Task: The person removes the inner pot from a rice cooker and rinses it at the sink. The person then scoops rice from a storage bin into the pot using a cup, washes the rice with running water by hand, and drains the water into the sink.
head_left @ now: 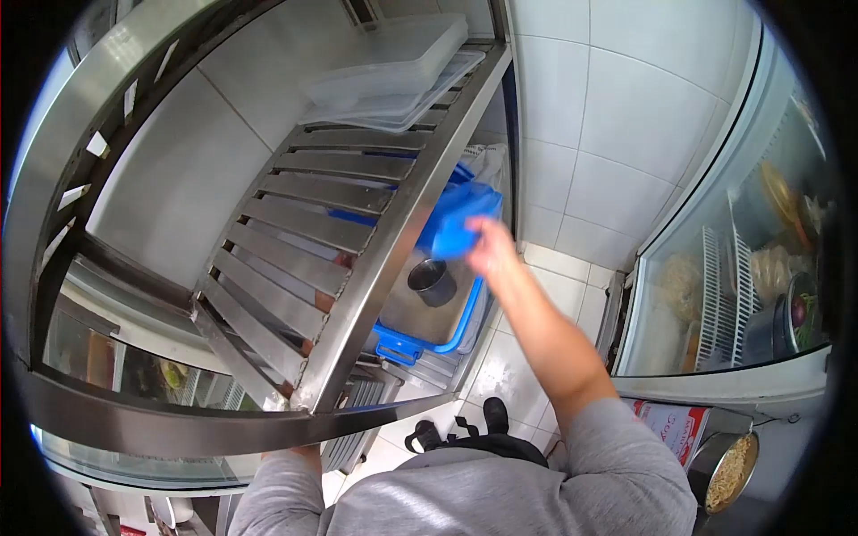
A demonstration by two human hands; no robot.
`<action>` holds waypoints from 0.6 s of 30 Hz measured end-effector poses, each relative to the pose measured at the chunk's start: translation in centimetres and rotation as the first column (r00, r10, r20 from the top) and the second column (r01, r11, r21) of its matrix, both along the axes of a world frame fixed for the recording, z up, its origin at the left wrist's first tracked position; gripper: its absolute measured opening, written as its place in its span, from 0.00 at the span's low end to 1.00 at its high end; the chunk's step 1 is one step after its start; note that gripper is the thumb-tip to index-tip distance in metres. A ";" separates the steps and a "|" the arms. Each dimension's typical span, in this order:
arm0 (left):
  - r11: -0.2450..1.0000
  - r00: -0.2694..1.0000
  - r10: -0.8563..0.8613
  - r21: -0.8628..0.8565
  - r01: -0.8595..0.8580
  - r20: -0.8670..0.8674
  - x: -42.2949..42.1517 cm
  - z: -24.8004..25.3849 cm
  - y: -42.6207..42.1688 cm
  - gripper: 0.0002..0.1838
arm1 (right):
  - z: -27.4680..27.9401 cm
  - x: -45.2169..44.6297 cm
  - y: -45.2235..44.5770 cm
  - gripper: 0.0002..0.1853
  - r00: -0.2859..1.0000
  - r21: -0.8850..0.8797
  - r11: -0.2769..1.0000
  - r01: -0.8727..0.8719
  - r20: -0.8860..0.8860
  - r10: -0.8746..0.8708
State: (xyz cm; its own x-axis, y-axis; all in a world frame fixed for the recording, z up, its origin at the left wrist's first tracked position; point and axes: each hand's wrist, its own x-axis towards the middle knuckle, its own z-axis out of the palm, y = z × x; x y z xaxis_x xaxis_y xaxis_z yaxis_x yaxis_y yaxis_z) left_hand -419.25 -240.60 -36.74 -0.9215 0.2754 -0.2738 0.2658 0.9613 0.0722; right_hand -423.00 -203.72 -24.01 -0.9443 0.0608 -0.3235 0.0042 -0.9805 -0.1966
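Observation:
My right hand [487,247] is closed on the edge of a blue lid [454,223], which is blurred by motion and raised over a blue-rimmed tub [468,320]. Inside the tub a dark metal cup [432,282] rests on a pale, grainy content. My left arm reaches in under the slatted metal shelf, and parts of it show between the slats; its hand is hidden there, so what it touches cannot be made out.
Clear plastic containers [393,76] lie on the slatted metal shelf [308,198]. A glass-doored fridge [728,268] stands at the right, with a pot of noodle-like food [731,473] below it. White tiled wall [626,107] rises behind.

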 end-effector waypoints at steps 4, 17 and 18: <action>1.000 1.000 0.028 0.003 -0.029 0.003 -0.6 -0.5 0.4 0.23 | -10.7 6.9 -6.1 0.22 0.974 0.128 0.985 -0.118 0.210 0.089; 0.997 0.997 0.082 0.013 -0.082 0.010 -0.4 -1.2 0.5 0.22 | -20.8 -2.4 3.2 0.36 0.816 0.579 0.671 -0.463 0.574 0.067; 0.996 0.997 0.083 0.015 -0.083 0.010 -0.6 -1.4 0.4 0.22 | -21.3 -3.3 2.3 0.35 0.789 0.595 0.662 -0.455 0.614 -0.010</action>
